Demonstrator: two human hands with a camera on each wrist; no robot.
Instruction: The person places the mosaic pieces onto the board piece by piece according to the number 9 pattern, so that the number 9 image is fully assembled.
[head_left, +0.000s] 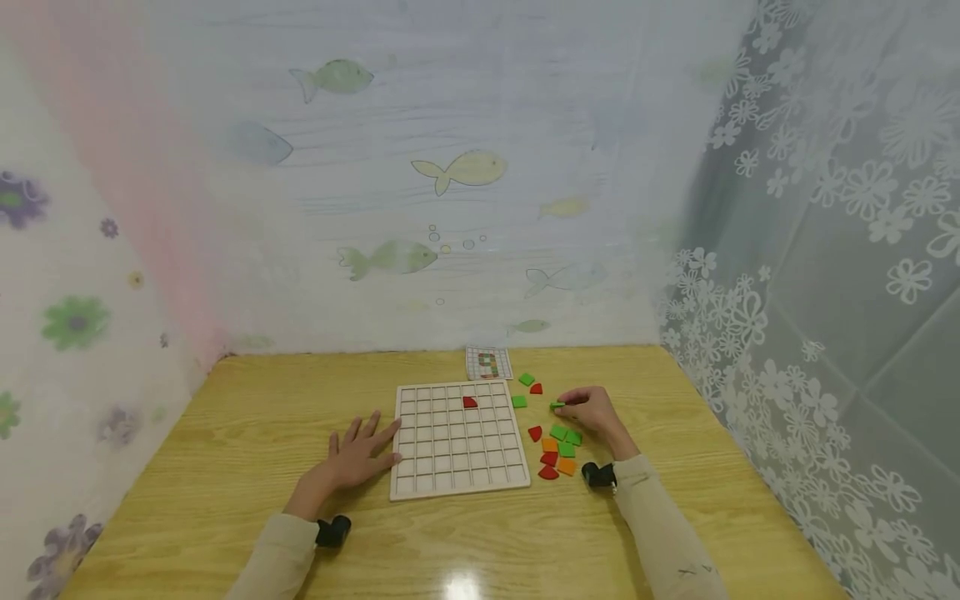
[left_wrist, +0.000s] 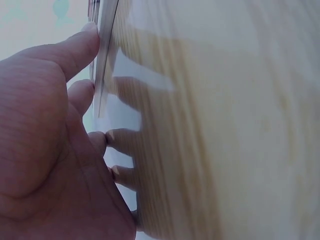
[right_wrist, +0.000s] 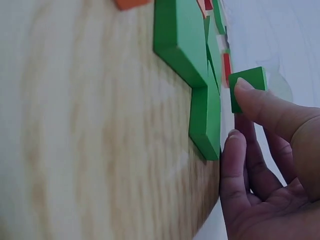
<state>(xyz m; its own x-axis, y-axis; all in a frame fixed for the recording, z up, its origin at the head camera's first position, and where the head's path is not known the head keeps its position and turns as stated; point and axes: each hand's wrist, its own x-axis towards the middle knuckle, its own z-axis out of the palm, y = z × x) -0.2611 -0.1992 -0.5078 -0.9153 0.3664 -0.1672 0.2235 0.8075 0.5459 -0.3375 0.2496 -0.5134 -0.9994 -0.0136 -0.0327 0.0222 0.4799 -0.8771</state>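
Observation:
My right hand [head_left: 591,410] pinches a green square tile [right_wrist: 248,87] between thumb and fingers, to the right of the board. At the left edge of the pale wooden grid board [head_left: 457,467], my left hand [head_left: 358,454] lies with fingers spread, thumb and a fingertip at the rim. One red quarter-round tile [head_left: 469,402] sits in a cell in the board's upper rows. Below and left of the right hand lie loose tiles: green squares [head_left: 566,450], orange squares [head_left: 567,467] and red quarter-rounds [head_left: 548,472]. Another green tile [head_left: 519,402] lies against the board's right edge.
Behind the board is a small printed pattern card [head_left: 488,363] with a coloured figure on a grid. Farther back on the wooden table [head_left: 300,383] lie a green tile [head_left: 527,379] and a red one [head_left: 536,389]. A wall with painted fish rises at the table's back edge.

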